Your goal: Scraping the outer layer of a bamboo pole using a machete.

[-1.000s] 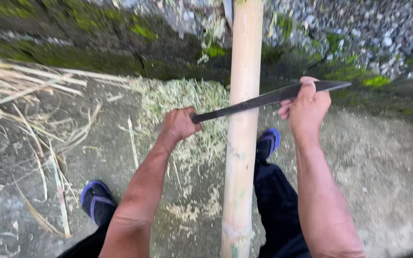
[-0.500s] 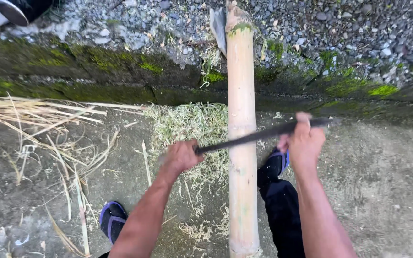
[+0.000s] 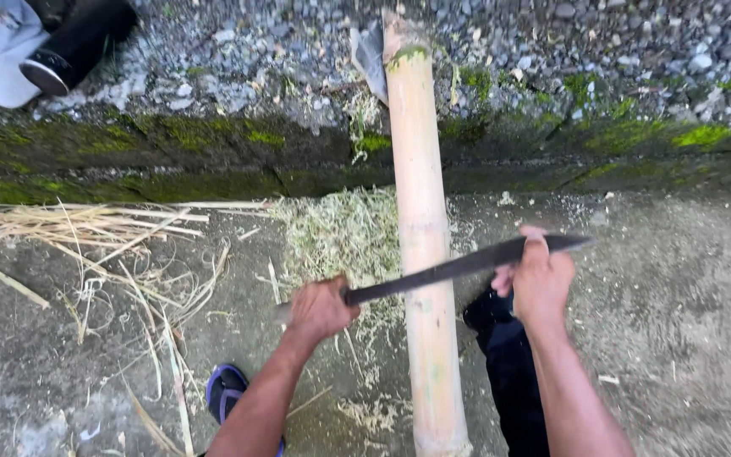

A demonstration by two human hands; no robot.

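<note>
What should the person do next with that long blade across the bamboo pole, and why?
Probably draw the blade along the bamboo pole in another scraping stroke: the left hand and right hand grip its two ends, it lies crosswise on the pole, and shavings lie beside it.

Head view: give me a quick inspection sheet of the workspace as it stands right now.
Surface: concrete ground, gritty, below a mossy ledge.
Job's things: pale bamboo pole leaning on the ledge; long dark blade laid across it.
Clutter: fine shavings left of the pole; dry bamboo strips further left.
Grippers: left hand grips the handle end; right hand presses the blade near its tip.
Cables: nothing seen.
Surroundings: gravel above the ledge; blue sandal on the ground.
</note>
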